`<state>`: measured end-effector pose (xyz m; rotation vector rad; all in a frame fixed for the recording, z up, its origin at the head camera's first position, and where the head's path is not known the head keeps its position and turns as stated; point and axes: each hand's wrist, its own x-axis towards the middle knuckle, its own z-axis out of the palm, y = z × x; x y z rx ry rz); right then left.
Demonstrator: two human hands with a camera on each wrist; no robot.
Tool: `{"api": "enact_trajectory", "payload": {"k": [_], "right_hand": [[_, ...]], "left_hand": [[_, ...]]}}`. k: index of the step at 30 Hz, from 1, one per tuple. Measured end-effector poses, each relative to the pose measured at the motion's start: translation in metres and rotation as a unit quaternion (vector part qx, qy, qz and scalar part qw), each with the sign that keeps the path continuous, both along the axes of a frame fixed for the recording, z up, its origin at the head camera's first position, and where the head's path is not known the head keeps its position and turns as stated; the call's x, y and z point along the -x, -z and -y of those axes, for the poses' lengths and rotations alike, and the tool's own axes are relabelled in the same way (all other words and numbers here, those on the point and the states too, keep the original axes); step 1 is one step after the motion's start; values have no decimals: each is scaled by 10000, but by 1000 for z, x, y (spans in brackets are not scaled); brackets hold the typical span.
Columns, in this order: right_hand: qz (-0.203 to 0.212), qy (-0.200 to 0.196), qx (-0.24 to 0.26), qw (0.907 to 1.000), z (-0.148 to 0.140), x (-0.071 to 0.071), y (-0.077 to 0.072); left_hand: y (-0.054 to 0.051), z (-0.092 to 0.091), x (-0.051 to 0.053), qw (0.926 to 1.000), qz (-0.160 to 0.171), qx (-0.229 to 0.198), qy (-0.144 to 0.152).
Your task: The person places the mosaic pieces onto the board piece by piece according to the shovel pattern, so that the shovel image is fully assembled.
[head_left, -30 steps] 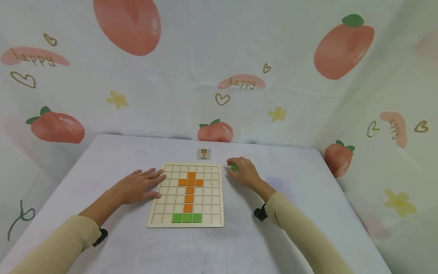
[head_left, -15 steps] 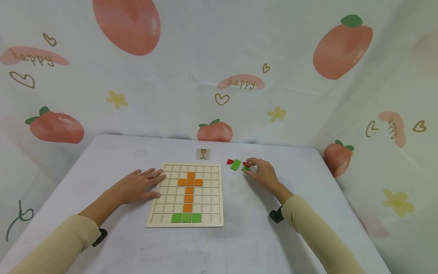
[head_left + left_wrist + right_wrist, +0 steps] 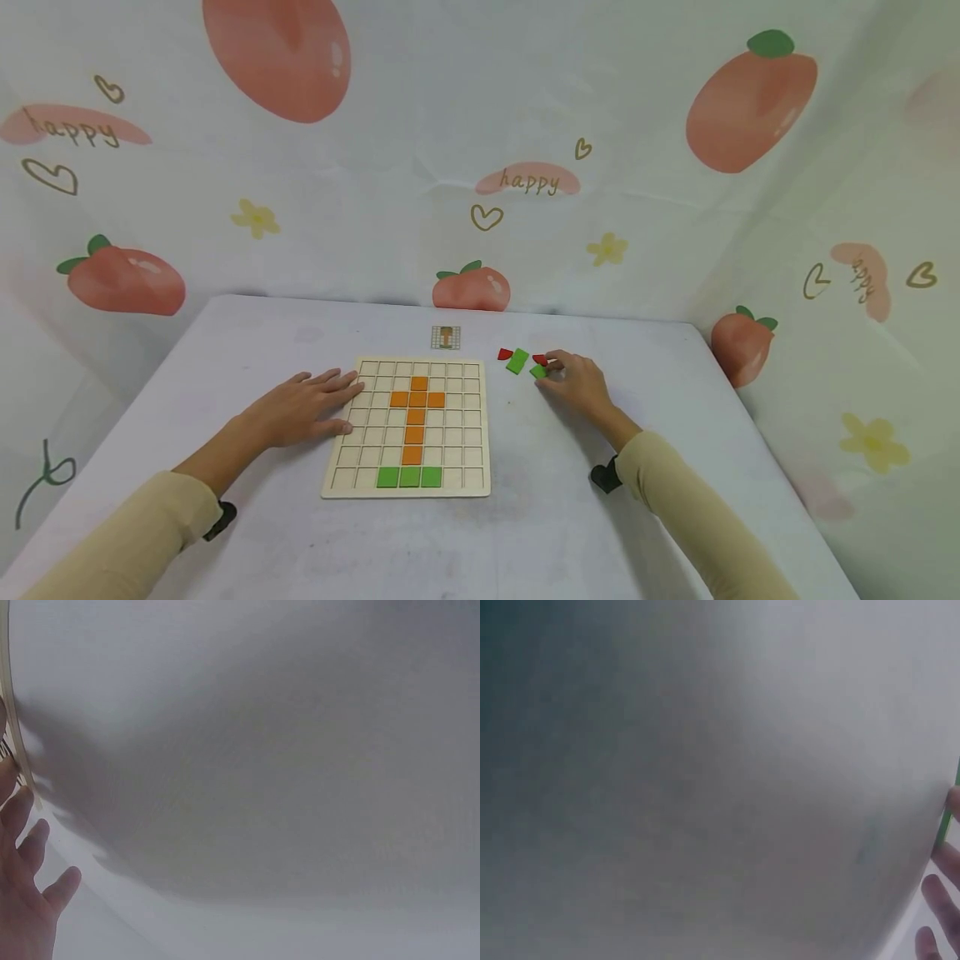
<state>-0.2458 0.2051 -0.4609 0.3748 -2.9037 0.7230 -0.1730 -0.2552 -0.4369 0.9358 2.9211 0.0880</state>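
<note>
One green tile (image 3: 537, 372) pinched in my right grip (image 3: 577, 384); probably light, stiff, slick-faced, so hold opposite edges. Left grip (image 3: 306, 407) spread loose at the board (image 3: 453, 418).

It looks like a curtained-off tabletop booth, with white fabric walls (image 3: 390, 242) printed with pinkish-red peaches (image 3: 752, 112) enclosing a flat white table (image 3: 525, 542).
</note>
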Motion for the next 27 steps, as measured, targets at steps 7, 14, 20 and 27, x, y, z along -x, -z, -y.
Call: {"api": "enact_trajectory", "payload": {"k": [7,14,20,27], "right_hand": [[10,-1,-66,10000,4,3,1],[51,-230,-33,9997,12,1,-2],[46,-235,-89,9997,31,-2,-4],[-195,-645,27,9977,54,-2,-8]], "left_hand": [[0,0,0,10000,-8,-36,12],[-1,-1,-1,10000,-25,-42,15],[0,0,0,10000,2,-87,12],[1,1,0,9999,-46,-109,35]]}}
